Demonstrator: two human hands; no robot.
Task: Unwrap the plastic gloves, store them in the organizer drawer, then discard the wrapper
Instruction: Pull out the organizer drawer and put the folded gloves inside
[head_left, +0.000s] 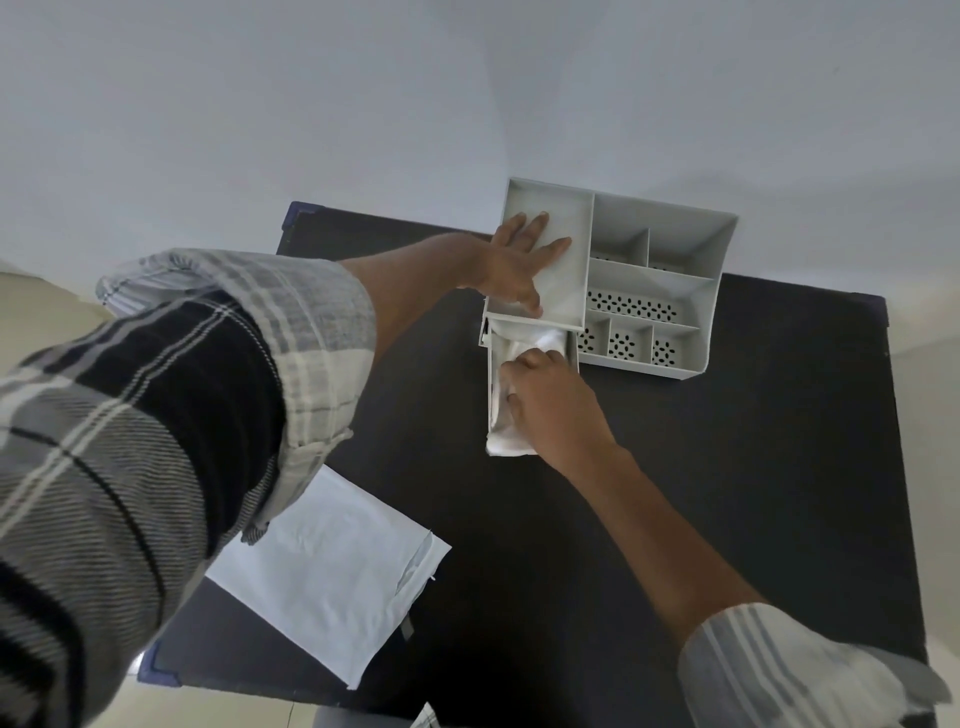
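A grey plastic organizer (670, 244) with several compartments stands at the far side of the dark table (727, 467). Its drawer (493, 374) is pulled out toward me. The folded white plastic gloves (506, 444) lie in the drawer, one end hanging over its front edge. My right hand (550, 402) presses down on the gloves with curled fingers. My left hand (522, 262) lies flat, fingers spread, on the organizer's left compartment just above the drawer. The white wrapper (332, 571) lies flat on the table near me at the left, its right end torn.
A pale wall rises behind the table. The table's front and left edges show blue corner pieces (156, 670). My checked sleeve covers the lower left of the view.
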